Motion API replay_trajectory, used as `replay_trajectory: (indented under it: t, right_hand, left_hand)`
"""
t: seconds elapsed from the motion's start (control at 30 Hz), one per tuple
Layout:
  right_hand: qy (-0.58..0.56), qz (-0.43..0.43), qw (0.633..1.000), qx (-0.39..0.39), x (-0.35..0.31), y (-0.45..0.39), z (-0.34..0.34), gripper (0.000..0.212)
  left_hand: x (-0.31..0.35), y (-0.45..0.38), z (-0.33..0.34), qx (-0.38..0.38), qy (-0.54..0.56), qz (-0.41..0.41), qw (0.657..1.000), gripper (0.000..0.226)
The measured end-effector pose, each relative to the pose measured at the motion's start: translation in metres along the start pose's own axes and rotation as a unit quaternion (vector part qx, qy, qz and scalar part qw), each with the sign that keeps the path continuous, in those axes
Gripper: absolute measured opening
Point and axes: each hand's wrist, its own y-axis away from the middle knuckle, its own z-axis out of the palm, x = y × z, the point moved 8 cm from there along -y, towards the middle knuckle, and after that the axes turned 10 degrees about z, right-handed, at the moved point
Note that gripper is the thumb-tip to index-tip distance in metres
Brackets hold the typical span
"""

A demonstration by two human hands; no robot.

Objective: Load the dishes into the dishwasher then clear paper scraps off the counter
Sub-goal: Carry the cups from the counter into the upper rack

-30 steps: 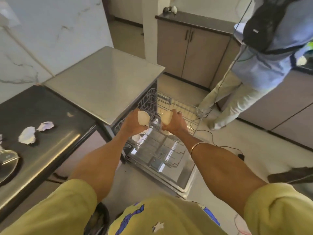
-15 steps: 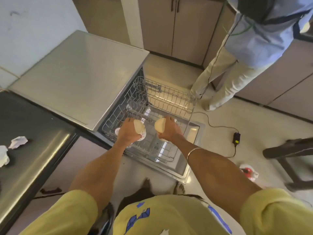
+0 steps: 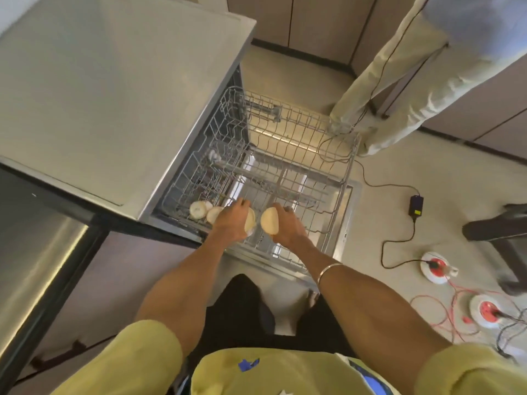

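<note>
The dishwasher point(image 3: 119, 89) stands open with its wire rack point(image 3: 339, 201) pulled out over the lowered door. My left hand point(image 3: 231, 220) grips a small cream bowl point(image 3: 250, 219) low over the rack's near left part. My right hand point(image 3: 288, 226) grips a second cream bowl point(image 3: 269, 220) just beside it. Both bowls are held on edge, facing each other. Two or three more small pale bowls point(image 3: 204, 210) sit in the rack's near left corner, right next to my left hand.
A dark counter point(image 3: 34, 252) runs along the left edge. Another person's legs point(image 3: 379, 89) stand at the rack's far right corner. A black adapter point(image 3: 415, 205), cables and round floor sockets point(image 3: 435, 266) lie on the floor to the right.
Both hands have gone down and forward with their bowls, from above the rack to just over its near left part. My view tipped downward; the paper scraps on the counter left the frame.
</note>
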Motion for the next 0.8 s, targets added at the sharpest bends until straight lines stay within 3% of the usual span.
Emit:
replay_trajectory:
  t: [0.33, 0.8]
  right_hand:
    - [-0.017, -0.04, 0.999, -0.009, -0.003, -0.011, 0.044, 0.077]
    - [0.037, -0.035, 0.997, -0.064, 0.006, -0.008, 0.058, 0.093]
  left_hand:
    - [-0.013, -0.014, 0.026, -0.033, -0.025, -0.001, 0.999, 0.092]
    - [-0.013, -0.021, 0.033, -0.166, -0.038, -0.012, 0.985, 0.088]
